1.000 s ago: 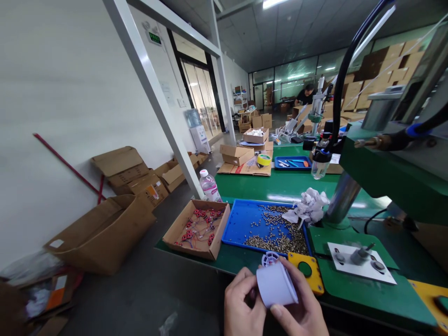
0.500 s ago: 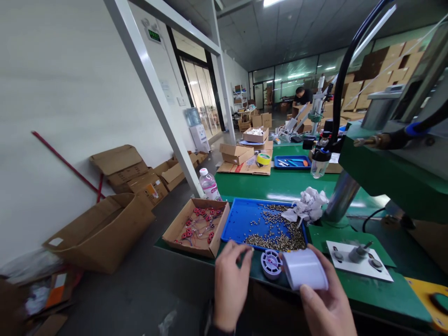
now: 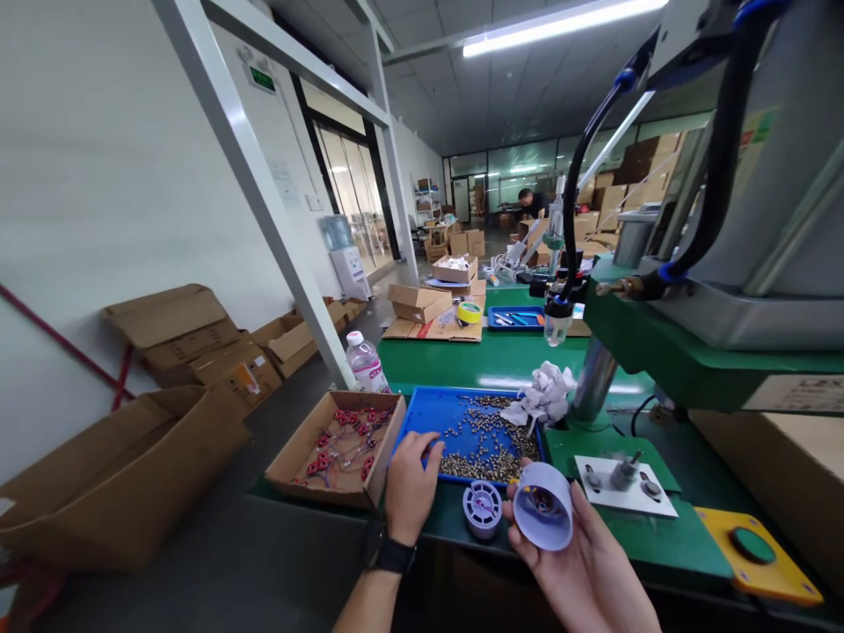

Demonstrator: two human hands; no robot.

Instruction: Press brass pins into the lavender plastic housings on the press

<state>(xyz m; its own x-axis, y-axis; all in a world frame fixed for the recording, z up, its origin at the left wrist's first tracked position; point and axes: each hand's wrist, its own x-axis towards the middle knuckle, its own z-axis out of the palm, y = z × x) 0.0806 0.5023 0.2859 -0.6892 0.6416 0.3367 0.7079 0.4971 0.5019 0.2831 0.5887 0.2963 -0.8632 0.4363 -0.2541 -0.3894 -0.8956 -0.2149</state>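
Observation:
My right hand [image 3: 580, 554] holds a pale lilac plastic cup [image 3: 544, 510], its open end turned toward me and a small dark metal part inside. My left hand [image 3: 412, 483] is over the near left edge of the blue tray [image 3: 422, 409], fingers curled and thumb close to the fingertips; what they hold, if anything, is too small to make out. Many small metal pieces [image 3: 481, 440] lie in the tray. Between my hands a round slotted lilac part [image 3: 483, 508] stands on the green table edge.
Left of the tray is a cardboard box [image 3: 280, 470] of red wired parts. Crumpled paper [image 3: 544, 391] lies on the tray's right corner. A green press [image 3: 712, 352] and yellow button box [image 3: 758, 554] stand right. Further back, a person [image 3: 533, 202] bends over.
My right hand has turned the cup so its opening faces me. My left hand has moved forward to the tray. The whole view has shifted.

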